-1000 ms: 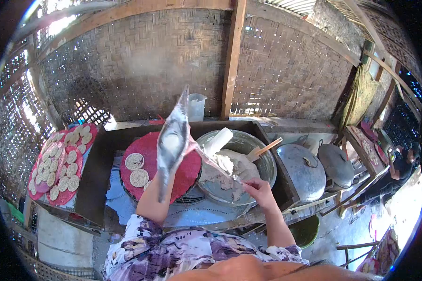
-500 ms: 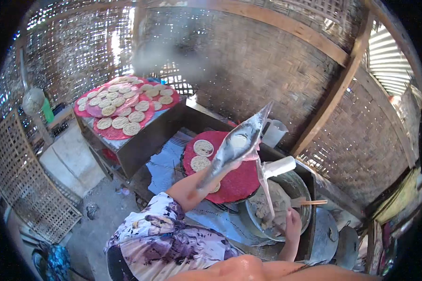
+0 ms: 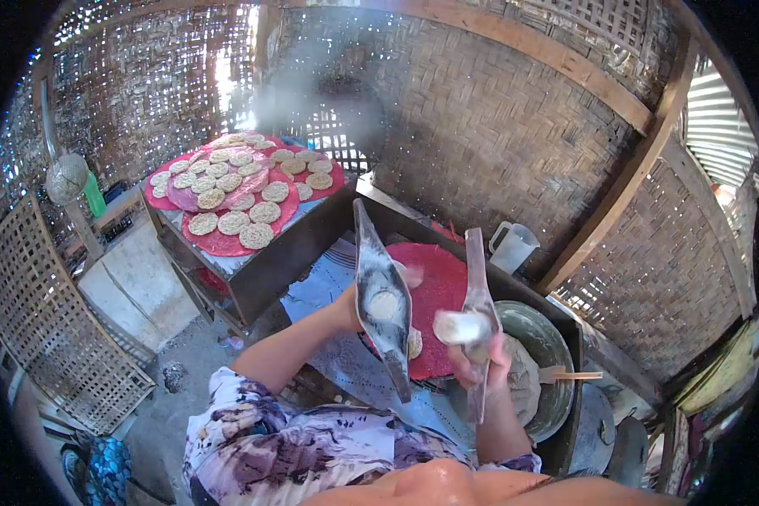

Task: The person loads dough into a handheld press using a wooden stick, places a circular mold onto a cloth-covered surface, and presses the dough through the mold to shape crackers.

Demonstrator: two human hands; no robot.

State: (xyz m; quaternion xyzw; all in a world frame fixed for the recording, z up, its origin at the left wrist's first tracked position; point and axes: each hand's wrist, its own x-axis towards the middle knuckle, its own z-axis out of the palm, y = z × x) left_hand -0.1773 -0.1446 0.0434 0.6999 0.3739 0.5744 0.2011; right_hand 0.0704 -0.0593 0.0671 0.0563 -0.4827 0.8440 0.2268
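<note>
My left hand (image 3: 411,275) is wrapped round the long cup half (image 3: 385,305) of a hand noodle press, most of its fingers hidden behind it. A pale, round patch shows in the middle of that half. To its right, my right hand (image 3: 496,361) grips the plunger half (image 3: 479,291), whose thick whitish plunger (image 3: 461,327) points left toward the cup. The two halves are apart. Below and behind them lies a round red mat (image 3: 438,291), with part of a pale noodle disc (image 3: 414,342) showing beside the cup half.
A metal bowl (image 3: 557,337) at the right holds dough (image 3: 524,384) and a wooden-handled spatula (image 3: 578,375). Red mats bearing many noodle discs (image 3: 263,212) cover a stand (image 3: 304,232) at back left. A clear plastic jug (image 3: 513,247) stands by the woven wall.
My right hand has left the dough bowl and now holds the plunger half. My left hand has brought the cup half left and lower, turning it more upright. The view has shifted slightly.
</note>
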